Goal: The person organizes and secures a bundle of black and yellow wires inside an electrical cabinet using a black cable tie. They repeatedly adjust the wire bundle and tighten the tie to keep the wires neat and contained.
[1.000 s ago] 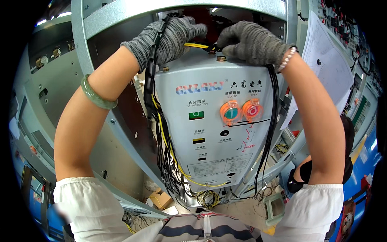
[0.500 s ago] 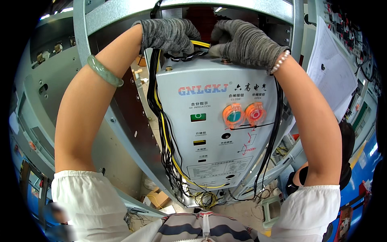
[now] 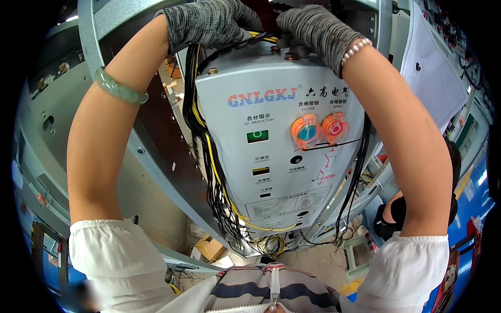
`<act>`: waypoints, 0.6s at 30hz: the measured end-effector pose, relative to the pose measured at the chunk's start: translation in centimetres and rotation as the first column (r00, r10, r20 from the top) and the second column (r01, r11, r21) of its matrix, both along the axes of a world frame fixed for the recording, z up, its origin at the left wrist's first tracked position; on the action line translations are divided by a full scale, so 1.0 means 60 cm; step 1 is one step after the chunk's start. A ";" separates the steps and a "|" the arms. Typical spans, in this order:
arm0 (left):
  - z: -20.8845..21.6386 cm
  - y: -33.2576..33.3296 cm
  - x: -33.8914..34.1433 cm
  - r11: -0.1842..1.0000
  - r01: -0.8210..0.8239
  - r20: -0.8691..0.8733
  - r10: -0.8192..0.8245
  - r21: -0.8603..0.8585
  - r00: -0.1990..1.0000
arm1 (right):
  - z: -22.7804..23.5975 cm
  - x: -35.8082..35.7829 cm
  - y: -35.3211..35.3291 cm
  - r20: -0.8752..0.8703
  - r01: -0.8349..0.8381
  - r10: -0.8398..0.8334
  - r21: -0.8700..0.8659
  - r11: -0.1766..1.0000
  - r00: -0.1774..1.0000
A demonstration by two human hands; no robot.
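Note:
Both my hands wear grey knitted gloves and work above the top edge of a light-grey switchgear panel [image 3: 282,208]. My left hand [image 3: 211,23] is closed around a bundle of wires [image 3: 263,36], black with yellow, running across the panel's top. To its right, my right hand [image 3: 318,34] bends its fingers onto the far end of that bundle; its fingertips are partly hidden. Under the hands, bolts [image 3: 275,49] stand on the top face. The panel front carries a green button [image 3: 306,131] and a red button [image 3: 335,127] under clear orange-rimmed covers.
A black and yellow cable harness [image 3: 195,104] hangs down the panel's left side, and black cables [image 3: 360,167] down its right. Metal frame posts [image 3: 90,41] flank it. A paper drawing [image 3: 430,68] hangs at right. Below lie a green stool [image 3: 357,255], a cardboard box [image 3: 211,248] and a crouching person [image 3: 389,216].
The view has shifted, and the panel sits a little higher in it. Both hands have moved farther up over the top, uncovering more of the bolts. The wires remain between them.

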State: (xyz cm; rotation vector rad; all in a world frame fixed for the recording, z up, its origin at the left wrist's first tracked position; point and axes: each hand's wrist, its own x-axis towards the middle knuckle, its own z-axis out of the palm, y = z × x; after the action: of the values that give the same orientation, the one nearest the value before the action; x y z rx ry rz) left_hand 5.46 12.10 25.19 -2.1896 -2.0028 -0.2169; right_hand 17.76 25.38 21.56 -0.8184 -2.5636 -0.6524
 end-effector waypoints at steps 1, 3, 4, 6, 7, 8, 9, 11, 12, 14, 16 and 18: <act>-0.003 0.013 -0.036 0.996 0.082 -0.037 -0.080 0.040 0.996 | 0.001 -0.008 0.007 -0.192 -0.096 0.046 -0.258 0.961 0.980; -0.002 0.017 -0.044 0.978 0.199 -0.114 -0.191 0.063 0.975 | 0.001 -0.008 0.025 -0.527 -0.343 -0.065 -0.636 0.691 0.847; -0.005 0.019 -0.048 0.979 0.158 -0.161 -0.136 0.130 0.978 | 0.001 -0.010 0.030 -0.641 -0.501 -0.178 -0.717 0.484 0.746; -0.020 0.049 -0.060 0.958 0.105 -0.245 -0.038 0.267 0.969 | 0.005 0.002 0.035 -0.704 -0.786 -0.486 -0.616 0.055 0.518; -0.025 0.053 -0.067 0.915 0.236 -0.346 -0.117 0.326 0.931 | 0.012 0.019 -0.019 -0.658 -0.753 -0.505 -0.658 0.026 0.558; -0.024 0.057 -0.073 0.929 0.209 -0.310 -0.111 0.307 0.944 | 0.012 0.024 -0.011 -0.627 -0.738 -0.471 -0.670 -0.080 0.620; -0.025 0.059 -0.080 0.941 0.184 -0.274 -0.104 0.286 0.956 | 0.011 0.032 0.005 -0.596 -0.712 -0.430 -0.677 -0.185 0.678; -0.017 0.029 -0.038 0.982 0.120 -0.172 -0.095 0.143 0.981 | 0.012 0.065 -0.014 -0.598 -0.624 -0.182 -0.727 -0.286 0.780; -0.018 0.018 -0.026 0.987 0.115 -0.136 -0.099 0.112 0.986 | 0.003 0.069 0.002 -0.571 -0.587 -0.162 -0.805 -0.081 0.805; -0.017 0.002 -0.014 0.994 0.096 -0.071 -0.093 0.048 0.993 | 0.008 0.101 -0.093 -0.711 -0.702 -0.287 -0.696 0.153 0.642; -0.030 0.027 -0.046 0.937 0.340 -0.092 -0.333 0.083 0.939 | 0.020 0.147 -0.043 -0.836 -0.836 -0.025 -0.549 -0.008 0.549; -0.036 0.034 -0.057 0.952 0.303 -0.217 -0.285 0.053 0.934 | 0.051 0.170 -0.098 -0.910 -0.904 -0.063 -0.414 0.110 0.410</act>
State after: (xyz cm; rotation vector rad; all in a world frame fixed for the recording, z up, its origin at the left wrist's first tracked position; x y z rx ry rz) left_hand 2.05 14.11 23.05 -2.3409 -1.5258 -0.1034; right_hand 27.97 19.47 24.60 -0.1777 -1.7934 1.4220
